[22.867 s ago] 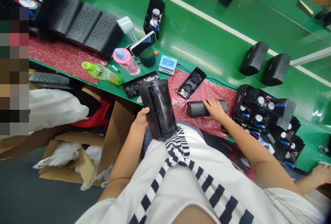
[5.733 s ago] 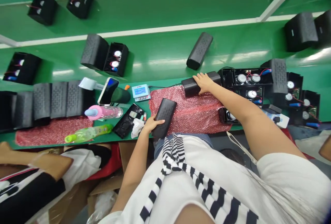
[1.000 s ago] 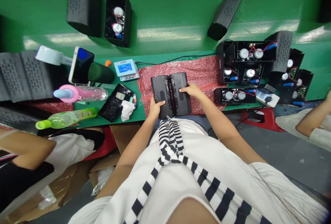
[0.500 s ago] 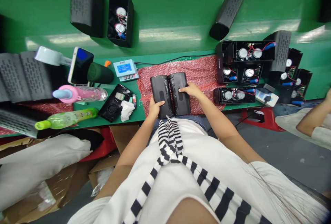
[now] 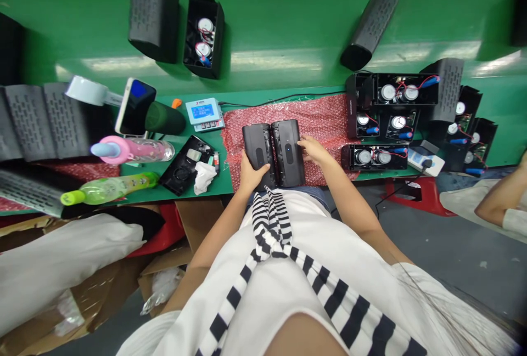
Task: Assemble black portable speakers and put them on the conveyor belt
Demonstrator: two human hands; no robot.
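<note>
Two black speakers (image 5: 289, 172) (image 5: 258, 132) lie side by side in front of me, near the edge of the red bubble wrap (image 5: 325, 112). My left hand (image 5: 250, 174) grips the left speaker by its lower left side, thumb on its top face. At the right speaker's outer edge my right hand (image 5: 313, 151) is closed, with bent fingertips against the casing; part of its fingers is hidden. A small blue light shows on the right speaker's oval button panel.
Left are a display device (image 5: 203, 114), an opened black shell (image 5: 187, 164), crumpled tissue (image 5: 203, 176), a pink-topped bottle (image 5: 140, 149), a green bottle (image 5: 111, 188) and a phone (image 5: 135, 106). Opened speaker housings (image 5: 374, 157) with wires stand right. Another person's arm (image 5: 500, 194) shows far right.
My right thumb has come off the right speaker's button panel, and the hand has shifted right to its edge. The blue light now shows there. My left hand keeps its hold.
</note>
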